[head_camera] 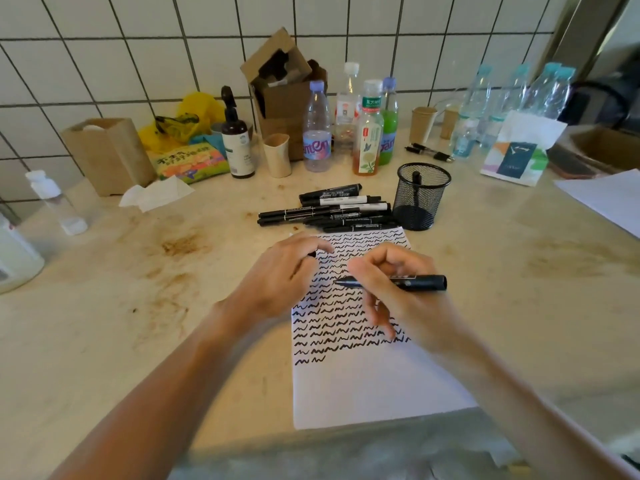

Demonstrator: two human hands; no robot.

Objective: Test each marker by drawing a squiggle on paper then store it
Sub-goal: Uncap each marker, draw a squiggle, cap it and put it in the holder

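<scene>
A white sheet of paper lies on the counter, its upper half filled with rows of black squiggles. My right hand grips a black marker above the paper, uncapped tip pointing left. My left hand hovers over the paper's left edge, fingers curled round a small dark piece, probably the cap. Several black markers lie in a pile just beyond the paper. A black mesh pen cup stands to their right with one marker inside.
Bottles, paper cups, a cardboard box, a pump bottle and snack bags crowd the back by the tiled wall. Two pens lie behind the mesh cup. Another sheet sits far right. The counter is stained on the left.
</scene>
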